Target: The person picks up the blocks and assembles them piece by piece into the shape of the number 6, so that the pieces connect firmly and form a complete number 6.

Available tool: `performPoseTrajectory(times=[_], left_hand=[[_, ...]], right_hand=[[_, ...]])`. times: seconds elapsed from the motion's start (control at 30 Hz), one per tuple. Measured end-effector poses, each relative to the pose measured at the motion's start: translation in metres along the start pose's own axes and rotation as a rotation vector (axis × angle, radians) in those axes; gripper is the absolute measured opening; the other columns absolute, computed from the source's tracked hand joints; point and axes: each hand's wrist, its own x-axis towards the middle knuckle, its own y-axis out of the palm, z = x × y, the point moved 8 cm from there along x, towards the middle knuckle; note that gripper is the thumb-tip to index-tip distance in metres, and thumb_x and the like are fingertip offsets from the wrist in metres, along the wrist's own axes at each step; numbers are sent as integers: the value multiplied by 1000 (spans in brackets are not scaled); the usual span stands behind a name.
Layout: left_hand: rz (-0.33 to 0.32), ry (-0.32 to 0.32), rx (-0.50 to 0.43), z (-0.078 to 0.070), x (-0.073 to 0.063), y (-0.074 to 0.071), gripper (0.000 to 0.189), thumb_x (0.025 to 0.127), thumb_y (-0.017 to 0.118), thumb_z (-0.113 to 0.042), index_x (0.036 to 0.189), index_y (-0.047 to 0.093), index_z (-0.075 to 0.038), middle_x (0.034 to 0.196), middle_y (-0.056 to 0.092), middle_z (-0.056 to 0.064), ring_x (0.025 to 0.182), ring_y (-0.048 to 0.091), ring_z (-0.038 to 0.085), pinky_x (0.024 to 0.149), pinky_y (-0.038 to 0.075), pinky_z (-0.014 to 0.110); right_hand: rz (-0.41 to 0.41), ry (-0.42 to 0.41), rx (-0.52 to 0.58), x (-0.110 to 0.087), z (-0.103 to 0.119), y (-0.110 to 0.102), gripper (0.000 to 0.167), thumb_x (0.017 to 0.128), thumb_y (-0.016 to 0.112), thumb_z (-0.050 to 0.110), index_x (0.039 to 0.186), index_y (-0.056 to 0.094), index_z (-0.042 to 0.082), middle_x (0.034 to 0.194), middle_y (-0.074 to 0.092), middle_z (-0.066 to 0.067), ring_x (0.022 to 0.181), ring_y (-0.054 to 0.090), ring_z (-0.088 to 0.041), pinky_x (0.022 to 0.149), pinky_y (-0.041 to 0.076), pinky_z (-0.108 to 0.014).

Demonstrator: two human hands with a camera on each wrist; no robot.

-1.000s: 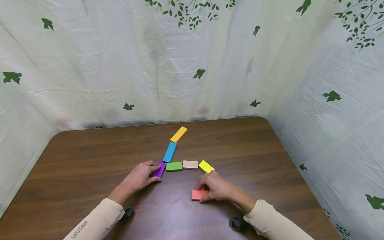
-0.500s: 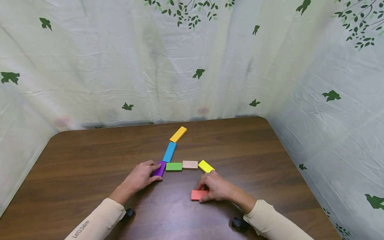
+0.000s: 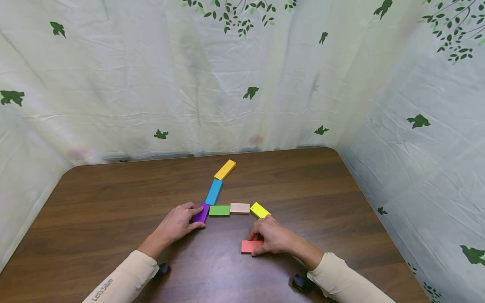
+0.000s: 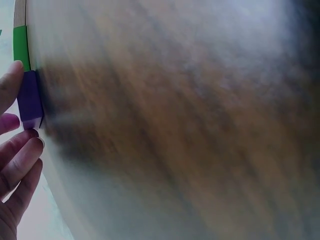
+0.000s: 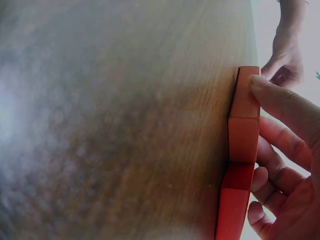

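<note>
My left hand (image 3: 177,225) holds the purple block (image 3: 202,212) between thumb and fingers; the left wrist view shows this purple block (image 4: 30,97) end to end with a green block (image 4: 21,47). My right hand (image 3: 276,237) pinches a flat coral block (image 3: 250,247) lying on the table. In the right wrist view, my thumb is on the coral block (image 5: 244,137), and a red block (image 5: 234,210) touches its near end. From the head, the right hand covers that red block.
From the purple block, a blue block (image 3: 214,192) and an orange block (image 3: 225,169) run toward the back. A green block (image 3: 219,211), a pale pink block (image 3: 240,208) and a yellow block (image 3: 260,210) extend rightward. Leaf-patterned curtains (image 3: 227,118) surround the brown table (image 3: 113,202).
</note>
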Motion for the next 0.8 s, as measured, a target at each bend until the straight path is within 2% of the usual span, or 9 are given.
performPoseTrajectory(times=[0.13,0.33,0.47,0.67,0.8], left_hand=[[13,-7,17,1,0,0,58,79,79,-36,123,66,0,104,64,11,79,58,17,64,49,30],[-16,3,76,2,2,-4,59,78,78,-43,120,68,-3,105,66,10,89,64,24,74,54,39],[-15,8,78,3,5,-8,55,79,76,-45,116,70,-4,102,67,9,89,64,24,75,54,40],[83,15,42,9,15,-11,51,82,75,-42,119,69,-6,105,64,9,94,61,25,82,52,45],[139,77,34,8,25,-13,53,81,77,-40,121,68,-7,113,61,12,102,58,29,86,50,47]], right_hand=[[-5,-3,-4,0,0,0,27,70,86,33,89,74,19,79,58,19,75,51,3,81,34,-26],[-5,2,2,-1,-1,-1,27,70,86,32,89,74,18,80,58,19,75,50,3,83,35,-29],[-6,8,10,-1,-2,-2,26,70,86,32,89,74,18,80,58,19,75,50,3,84,35,-31],[-7,0,1,-1,-1,-2,27,70,86,33,90,74,18,79,58,19,75,50,4,82,34,-27],[-11,-14,-6,-1,0,-2,26,70,86,33,89,74,18,79,57,19,74,50,4,80,34,-25]])
